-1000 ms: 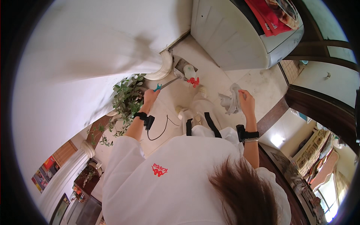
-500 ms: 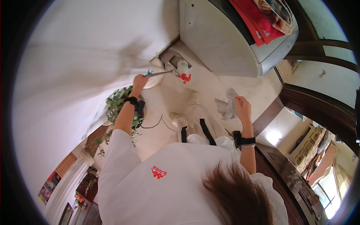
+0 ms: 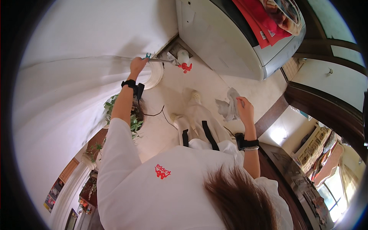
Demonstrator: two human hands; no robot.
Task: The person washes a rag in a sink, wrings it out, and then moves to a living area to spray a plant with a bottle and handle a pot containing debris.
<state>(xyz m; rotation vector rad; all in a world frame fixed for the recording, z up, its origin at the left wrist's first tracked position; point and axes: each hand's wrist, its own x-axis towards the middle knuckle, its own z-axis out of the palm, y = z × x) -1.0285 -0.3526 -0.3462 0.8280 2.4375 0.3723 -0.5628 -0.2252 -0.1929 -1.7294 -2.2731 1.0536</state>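
My left hand (image 3: 138, 66) is closed around a long thin tool (image 3: 159, 60) with a teal end and a grey metallic shaft; its exact kind is unclear. The shaft's far tip is near a white bottle (image 3: 183, 56) with a red trigger spray head (image 3: 186, 68), close to the corner by the wall. Whether tip and bottle touch, I cannot tell. In my right hand (image 3: 245, 109) a crumpled grey cloth (image 3: 229, 107) is pinched and hangs down to the left of the fingers.
A large white appliance (image 3: 218, 34) with red packets (image 3: 264, 28) on top stands ahead. Beside the left wall are a round white column base (image 3: 155, 75) and a leafy plant (image 3: 136, 122). A black cable (image 3: 154, 114) runs near my legs. Dark wooden furniture (image 3: 295, 176) stands at right.
My left hand and the tool have moved up and slightly left in the view. The bottle and surroundings have shifted similarly. My right hand still holds the cloth.
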